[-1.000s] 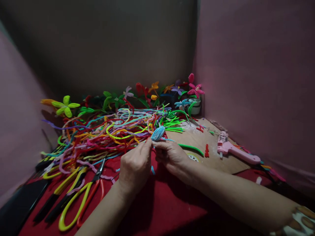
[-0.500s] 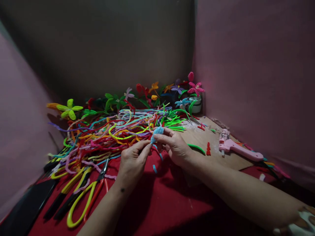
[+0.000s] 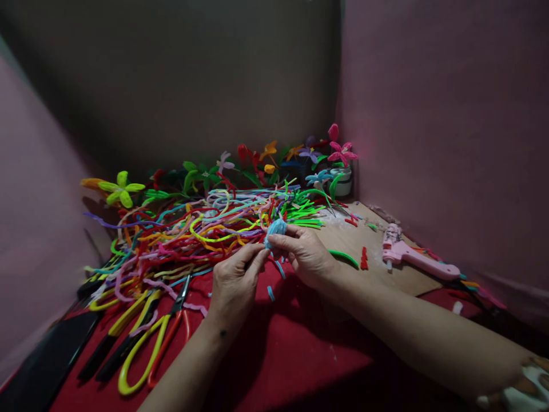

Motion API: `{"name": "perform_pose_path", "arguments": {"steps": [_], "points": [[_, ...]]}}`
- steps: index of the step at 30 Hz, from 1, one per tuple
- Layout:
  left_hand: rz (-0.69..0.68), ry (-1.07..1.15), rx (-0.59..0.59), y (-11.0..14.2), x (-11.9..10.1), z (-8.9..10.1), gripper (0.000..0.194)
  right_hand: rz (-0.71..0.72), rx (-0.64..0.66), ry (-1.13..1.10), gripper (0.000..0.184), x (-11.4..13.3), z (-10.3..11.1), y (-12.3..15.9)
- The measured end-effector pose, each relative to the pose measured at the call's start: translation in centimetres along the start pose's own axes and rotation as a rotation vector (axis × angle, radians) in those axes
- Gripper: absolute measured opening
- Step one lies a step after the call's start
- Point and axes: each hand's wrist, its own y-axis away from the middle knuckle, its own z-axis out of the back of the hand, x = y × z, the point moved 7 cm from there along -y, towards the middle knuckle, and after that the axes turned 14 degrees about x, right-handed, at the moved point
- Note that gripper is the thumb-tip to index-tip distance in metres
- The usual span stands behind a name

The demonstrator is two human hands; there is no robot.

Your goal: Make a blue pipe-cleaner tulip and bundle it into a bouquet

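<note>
Between my hands is a light blue pipe-cleaner bud (image 3: pixel 275 228), a small rounded piece of fuzzy loops. My right hand (image 3: pixel 306 252) pinches its right side with thumb and fingers. From the lower left, my left hand (image 3: pixel 240 274) closes thumb and forefinger on the bud's lower end. Just below my fingers lie short blue pipe-cleaner scraps (image 3: pixel 270 293) on the red cloth (image 3: pixel 295 355). Behind the hands spreads a heap of many-coloured pipe cleaners (image 3: pixel 223 223), with cut green stems (image 3: pixel 306 214) at its right end.
At left lie yellow-and-red-handled scissors (image 3: pixel 156 346) and yellow-and-black pliers (image 3: pixel 124 326). A pink glue gun (image 3: pixel 418 257) rests on a brown board (image 3: pixel 369 229) near red scraps (image 3: pixel 364 258). Pipe-cleaner flowers (image 3: pixel 342 153) line the back wall, some in a white pot (image 3: pixel 342 182).
The blue bud is turned slightly, so more of its rounded side shows. My left hand has shifted a little to the right; my right hand keeps nearly the same place.
</note>
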Motion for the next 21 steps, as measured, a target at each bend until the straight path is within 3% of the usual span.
{"name": "perform_pose_path", "arguments": {"steps": [10,12,16,18,21], "points": [[-0.039,0.011,0.021,-0.2,-0.5,-0.4,0.015,-0.051,-0.01,0.016,0.018,0.0,-0.3,0.2],[-0.007,0.069,-0.009,-0.2,-0.3,0.1,0.013,-0.058,-0.042,0.085,0.023,1.3,0.0,0.0],[0.109,0.314,-0.029,-0.4,1.3,0.8,0.015,0.115,-0.303,0.29,0.028,6.2,3.0,0.8],[0.139,0.43,-0.032,-0.5,2.0,0.9,0.016,0.14,-0.307,0.466,0.017,8.1,3.8,1.8],[0.166,0.557,-0.043,-0.6,2.6,0.8,0.018,0.036,-0.252,0.784,0.008,8.9,4.2,4.0]]}}
